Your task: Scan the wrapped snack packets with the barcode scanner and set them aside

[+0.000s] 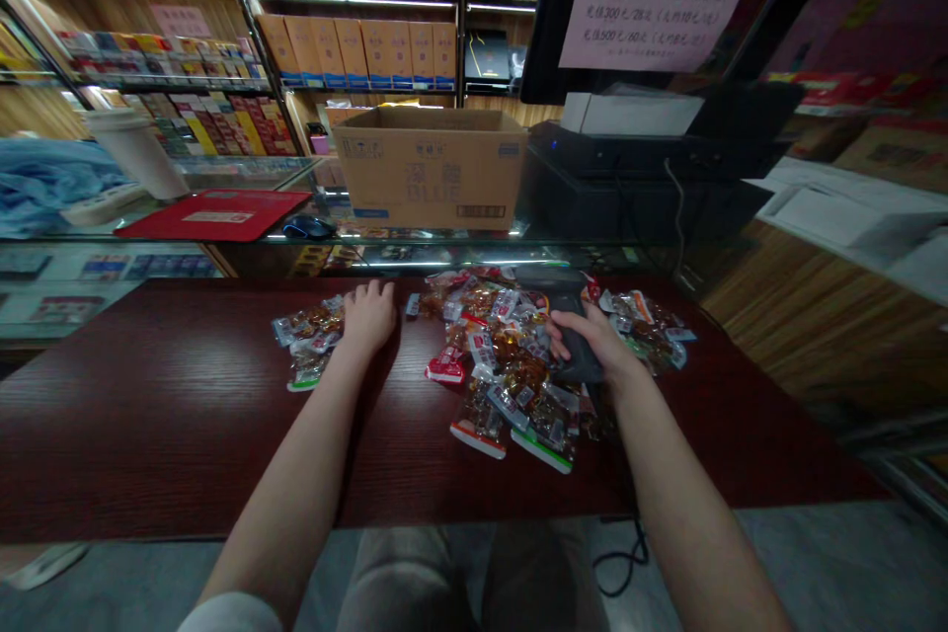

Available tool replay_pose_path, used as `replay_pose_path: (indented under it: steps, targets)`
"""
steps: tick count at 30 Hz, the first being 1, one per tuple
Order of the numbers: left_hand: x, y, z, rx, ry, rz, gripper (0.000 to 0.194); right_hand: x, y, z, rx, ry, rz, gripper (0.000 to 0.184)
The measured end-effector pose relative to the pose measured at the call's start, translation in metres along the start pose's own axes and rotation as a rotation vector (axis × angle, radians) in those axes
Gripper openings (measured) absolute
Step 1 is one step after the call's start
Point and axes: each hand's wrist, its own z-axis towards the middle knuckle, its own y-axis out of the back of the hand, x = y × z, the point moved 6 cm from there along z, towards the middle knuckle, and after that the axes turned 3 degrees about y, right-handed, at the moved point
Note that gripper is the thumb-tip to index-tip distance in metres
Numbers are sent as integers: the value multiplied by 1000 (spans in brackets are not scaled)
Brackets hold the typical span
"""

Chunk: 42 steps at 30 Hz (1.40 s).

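My right hand is wrapped round the handle of a dark handheld barcode scanner, held over a large heap of small snack packets on the dark red wooden desk. My left hand lies palm down, fingers stretched out, on the right edge of a smaller pile of snack packets. A gap of bare desk separates the two piles.
An open cardboard box stands on the glass counter behind the desk, beside a computer mouse and red mat. A black printer sits at right. Shelves of boxed goods fill the back. A cable hangs below the desk.
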Motion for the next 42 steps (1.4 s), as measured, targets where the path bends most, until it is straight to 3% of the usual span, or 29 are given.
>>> replay_pose_path:
  steps: [4, 7, 13, 16, 20, 23, 26, 29, 33, 42]
  targets:
    - [-36, -8, -2, 27, -298, -141, 49, -1, 2, 2, -16, 12, 7, 35]
    - [-51, -17, -6, 95, -390, -170, 53, -3, 4, 3, -22, 18, 1, 33]
    - [-47, -15, -8, 85, -277, -52, 40, -5, 4, 4, -28, 12, -24, 32]
    - [-39, -10, -4, 65, -187, -222, 34, -4, 3, 4, -24, 14, -32, 32]
    - [-27, -5, 5, -22, 6, -855, 37, -4, 2, 4, -26, 7, -27, 32]
    - [-39, -13, 5, 85, 80, -1485, 42, -5, 1, 4, -10, 6, -18, 31]
    - [-60, -19, -1, 233, 95, -1873, 45, -5, -1, 4, 19, 3, -7, 31]
    - [-70, -27, -7, 313, 167, -1966, 39, -6, -2, 3, 41, -2, -9, 30]
    - [-69, -32, -8, 318, 254, -1985, 31, -6, -3, 0, 79, -9, -18, 29]
    - [-69, -18, -8, 249, 191, -2095, 31, -10, -8, -1, 175, -59, -113, 29]
